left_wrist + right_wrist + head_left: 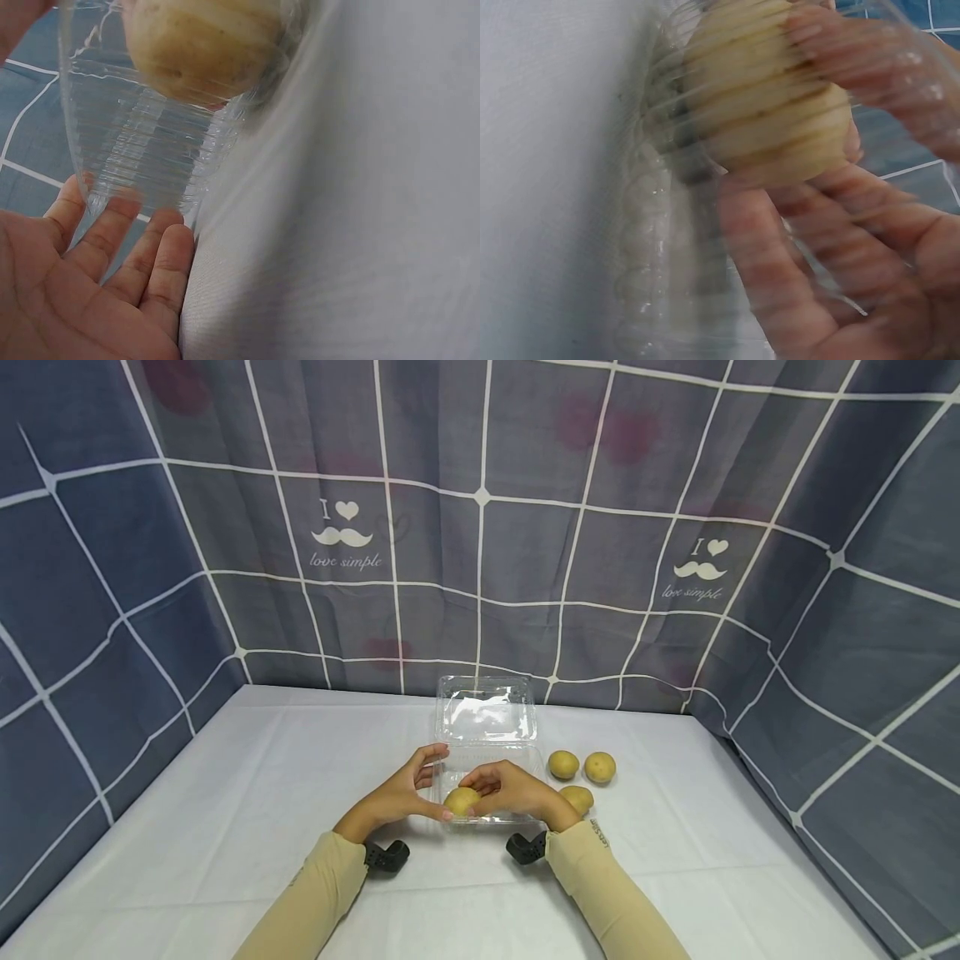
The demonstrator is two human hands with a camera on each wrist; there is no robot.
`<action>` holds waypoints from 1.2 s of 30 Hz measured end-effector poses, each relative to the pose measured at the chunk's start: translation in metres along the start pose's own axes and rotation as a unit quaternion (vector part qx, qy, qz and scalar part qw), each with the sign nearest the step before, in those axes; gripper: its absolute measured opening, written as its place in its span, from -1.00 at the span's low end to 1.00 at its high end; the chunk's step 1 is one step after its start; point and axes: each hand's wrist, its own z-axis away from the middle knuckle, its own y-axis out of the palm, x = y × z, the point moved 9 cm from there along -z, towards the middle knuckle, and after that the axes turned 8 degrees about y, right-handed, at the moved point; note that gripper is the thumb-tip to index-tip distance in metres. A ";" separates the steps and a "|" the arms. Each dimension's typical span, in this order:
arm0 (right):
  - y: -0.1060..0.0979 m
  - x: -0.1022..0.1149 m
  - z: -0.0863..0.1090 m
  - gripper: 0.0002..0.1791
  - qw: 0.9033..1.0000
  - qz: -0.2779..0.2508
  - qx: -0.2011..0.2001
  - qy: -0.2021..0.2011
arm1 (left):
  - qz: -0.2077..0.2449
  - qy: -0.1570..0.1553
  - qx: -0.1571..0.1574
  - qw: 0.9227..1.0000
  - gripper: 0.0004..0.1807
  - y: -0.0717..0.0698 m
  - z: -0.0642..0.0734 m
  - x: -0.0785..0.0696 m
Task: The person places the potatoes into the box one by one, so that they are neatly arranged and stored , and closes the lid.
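Observation:
A clear plastic clamshell box (525, 758) stands on the white cloth, its lid (486, 712) folded back away from me. My right hand (513, 787) reaches into the box and holds a yellow potato (461, 801) at the front left corner. In the right wrist view, the fingers (761, 255) curl against this potato (769, 112), seen through the ribbed plastic. My left hand (405, 790) spreads round the box's left side, thumb at the front corner. In the left wrist view its fairly straight fingertips (124, 202) touch the box wall (139, 150).
Right of the box lie two potatoes side by side, one (563, 765) nearer the box and another (600, 767) beyond it. A third potato (577, 800) sits close by my right wrist. A grey checked curtain (442, 543) surrounds the white-covered table (300, 735) at the back and sides.

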 end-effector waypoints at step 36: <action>-0.022 0.016 0.026 -0.53 0.998 -0.004 -0.045 -0.049 | -0.001 0.002 -0.003 1.000 0.29 0.000 0.000 -0.002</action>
